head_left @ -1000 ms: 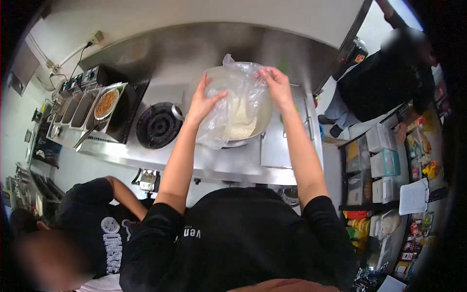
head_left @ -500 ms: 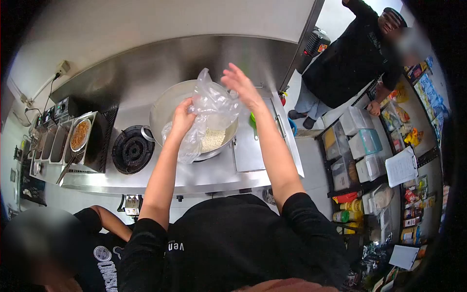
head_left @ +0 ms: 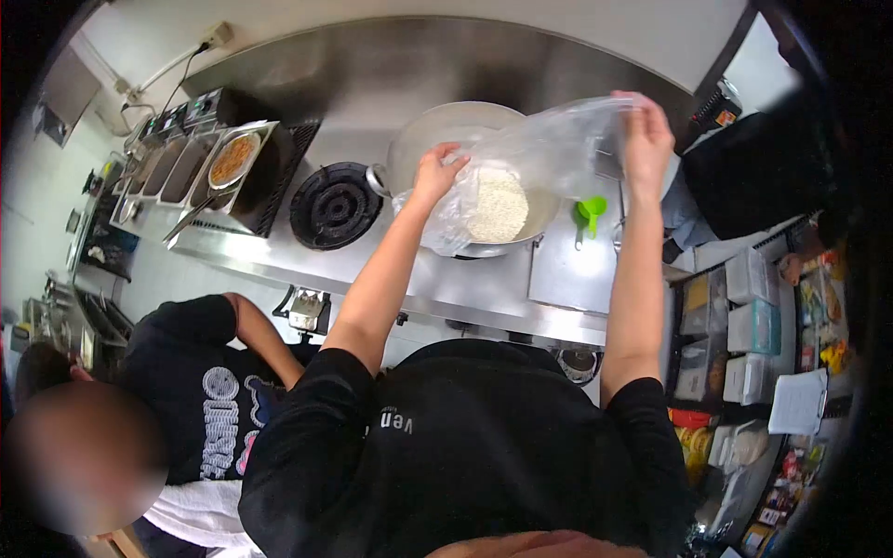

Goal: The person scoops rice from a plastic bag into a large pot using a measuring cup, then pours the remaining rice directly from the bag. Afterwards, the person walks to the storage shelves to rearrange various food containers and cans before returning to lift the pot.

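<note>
A clear plastic bag (head_left: 566,139) is stretched across the top of a large metal pot (head_left: 406,139). My right hand (head_left: 648,144) is closed on the bag's far end, raised to the right of the pot. Over the pot's left side, my left hand (head_left: 439,175) pinches the bag's other part, which hangs crumpled down over the front rim. White grains that look like rice (head_left: 499,206) lie in the pot, partly seen through the plastic.
Left of the pot is a black burner (head_left: 336,206), then a steel unit with a tray of brown food (head_left: 233,160). Green measuring scoops (head_left: 592,212) lie on the counter at right. A person (head_left: 209,372) stands close on my left; another, in dark clothes (head_left: 767,167), is at right.
My right hand, open and apart from the bag before, now grips it and has pulled it out to the right. The view has shifted, and the person at left appears closer.
</note>
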`<state>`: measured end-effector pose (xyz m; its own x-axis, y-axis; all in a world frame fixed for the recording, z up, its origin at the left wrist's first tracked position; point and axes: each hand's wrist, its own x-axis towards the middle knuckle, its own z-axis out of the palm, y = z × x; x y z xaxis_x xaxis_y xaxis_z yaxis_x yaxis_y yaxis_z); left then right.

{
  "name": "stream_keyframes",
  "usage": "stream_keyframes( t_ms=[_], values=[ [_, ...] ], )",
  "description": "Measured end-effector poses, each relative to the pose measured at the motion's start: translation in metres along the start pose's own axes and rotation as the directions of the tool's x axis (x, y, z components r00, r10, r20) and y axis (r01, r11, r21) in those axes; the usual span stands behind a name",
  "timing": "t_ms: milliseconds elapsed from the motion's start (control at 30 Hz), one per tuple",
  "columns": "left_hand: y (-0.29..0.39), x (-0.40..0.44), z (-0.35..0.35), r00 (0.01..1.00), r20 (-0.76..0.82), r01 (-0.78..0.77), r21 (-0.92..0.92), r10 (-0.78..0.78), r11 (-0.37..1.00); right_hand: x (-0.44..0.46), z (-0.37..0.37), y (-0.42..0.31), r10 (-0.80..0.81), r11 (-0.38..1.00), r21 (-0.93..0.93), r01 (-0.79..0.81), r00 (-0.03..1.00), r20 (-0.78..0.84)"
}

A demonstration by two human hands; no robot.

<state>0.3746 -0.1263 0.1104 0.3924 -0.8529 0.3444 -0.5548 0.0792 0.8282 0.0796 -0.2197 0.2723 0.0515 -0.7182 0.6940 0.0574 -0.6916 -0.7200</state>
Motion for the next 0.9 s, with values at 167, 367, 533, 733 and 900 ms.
stream_keyframes(
  t_ms=[167,367,533,733,900],
  values=[
    [0.043,0.010,-0.026,0.970,-0.240,-0.004,-0.176,-0.039,0.984,-0.014,0.021,-0.044,-0.009,0.999,0.048,0.008,1.000,0.010],
    [0.074,0.017,-0.045,0.988,-0.092,0.096,-0.263,-0.124,0.960,-0.040,0.056,-0.003,0.250,0.967,-0.148,-0.206,0.866,0.434],
    [0.064,0.016,-0.058,1.000,-0.006,-0.023,-0.123,0.023,0.992,-0.022,0.058,-0.008,0.383,0.918,-0.042,-0.395,0.850,0.362],
    [0.069,0.011,-0.057,0.999,-0.018,0.039,-0.192,-0.043,0.981,-0.021,0.075,-0.002,0.036,0.987,-0.162,-0.020,0.995,0.094],
    [0.071,0.016,-0.068,0.997,-0.015,0.064,-0.307,-0.072,0.950,-0.027,0.082,0.018,0.224,0.916,-0.385,-0.110,0.938,0.266]
  ],
)
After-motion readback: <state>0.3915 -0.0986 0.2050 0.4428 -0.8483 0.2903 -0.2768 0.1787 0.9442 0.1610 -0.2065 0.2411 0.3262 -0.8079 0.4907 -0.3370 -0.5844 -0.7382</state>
